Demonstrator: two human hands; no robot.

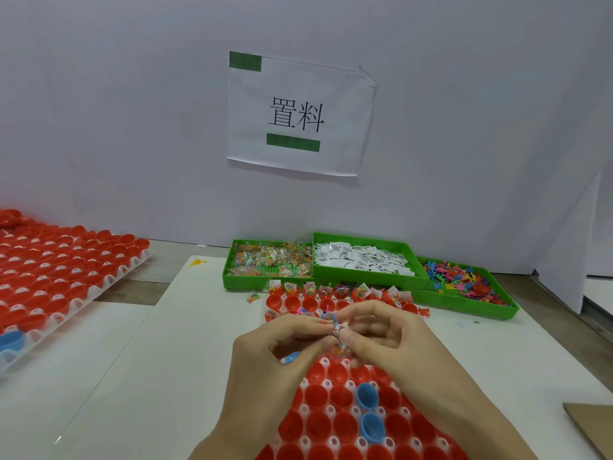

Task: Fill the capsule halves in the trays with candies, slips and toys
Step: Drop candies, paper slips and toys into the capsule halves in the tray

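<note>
A white tray [328, 410] of red capsule halves [318, 395], with two blue halves [368, 396], lies in front of me. Its far row [335, 291] holds candy packets and slips. My left hand [268, 350] and my right hand [394, 333] meet above the tray's middle. Together they pinch a small bundle of candy packets and slips [340, 332]. Three green bins stand behind the tray: candy packets [268, 260], white slips [361, 258] and coloured toys [461, 280].
A second tray of red capsule halves [63, 270] lies at the left, with a blue half [11, 340] at its near edge. A loose candy packet [253, 297] lies by the bins. A white wall with a paper sign [298, 114] closes the back. Cardboard [590, 423] shows at right.
</note>
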